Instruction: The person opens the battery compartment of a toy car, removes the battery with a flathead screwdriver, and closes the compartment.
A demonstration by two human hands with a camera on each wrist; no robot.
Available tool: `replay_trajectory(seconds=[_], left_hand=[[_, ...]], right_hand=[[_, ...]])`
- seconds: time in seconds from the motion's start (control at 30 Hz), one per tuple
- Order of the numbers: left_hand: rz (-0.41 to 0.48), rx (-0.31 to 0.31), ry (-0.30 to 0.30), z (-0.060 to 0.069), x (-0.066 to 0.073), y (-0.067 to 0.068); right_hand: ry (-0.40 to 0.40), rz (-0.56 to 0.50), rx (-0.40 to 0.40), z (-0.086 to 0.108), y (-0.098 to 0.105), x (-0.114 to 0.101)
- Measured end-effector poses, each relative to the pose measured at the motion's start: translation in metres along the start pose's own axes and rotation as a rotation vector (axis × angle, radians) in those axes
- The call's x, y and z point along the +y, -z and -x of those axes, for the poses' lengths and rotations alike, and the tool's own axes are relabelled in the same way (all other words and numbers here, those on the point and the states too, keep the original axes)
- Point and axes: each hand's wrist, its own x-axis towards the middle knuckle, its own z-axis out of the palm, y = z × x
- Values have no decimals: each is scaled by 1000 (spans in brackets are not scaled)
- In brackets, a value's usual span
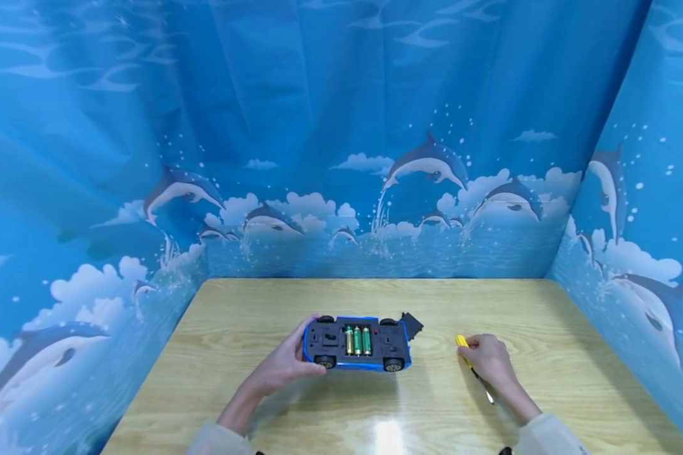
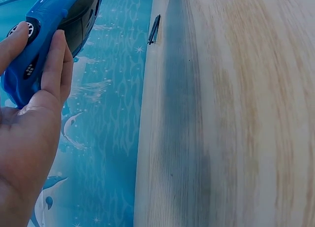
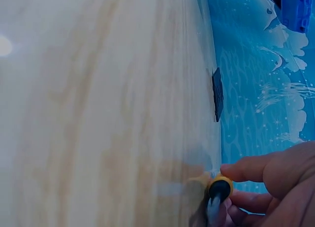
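3 batteries (image 1: 357,340), green and gold, sit side by side in the upturned underside of the blue toy car (image 1: 386,346), and there it is, held up over the left-centre of the wooden table (image 1: 250,303)! The person's left hand (image 1: 284,363) has its end gripped, thumb on 1 side, fingers (image 2: 52,64) on the other. Over to the right hand (image 1: 489,359): thumb and fingertips pinch the yellow handle of a screwdriver (image 1: 470,365), metal tip angled back towards the person. 1 black cover (image 1: 412,324) lies on the table, near the car's far end, between the 2 hands. And behind it all, dolphins leap across a blue curtain (image 1: 341,95)!
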Motion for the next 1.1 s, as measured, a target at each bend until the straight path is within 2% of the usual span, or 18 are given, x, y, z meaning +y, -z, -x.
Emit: replay_trajectory(seconds=[0.13, 0.3, 0.57, 0.87, 1.1], left_hand=[[0, -6, -5, -1, -1, 0], [-2, -16, -9, -3, -2, -1], [-5, -17, -7, -5, -1, -5], [5, -20, -3, -7, -2, -9], [7, -22, 3, -10, -6, -12]], right_hand=[[0, -40, 35, -1, 1, 0], [-53, -153, 99, 0, 8, -8], [-96, -291, 133, 4, 25, -32], [-75, -342, 175, 10, 37, -61], [-73, -446, 185, 13, 47, -89]])
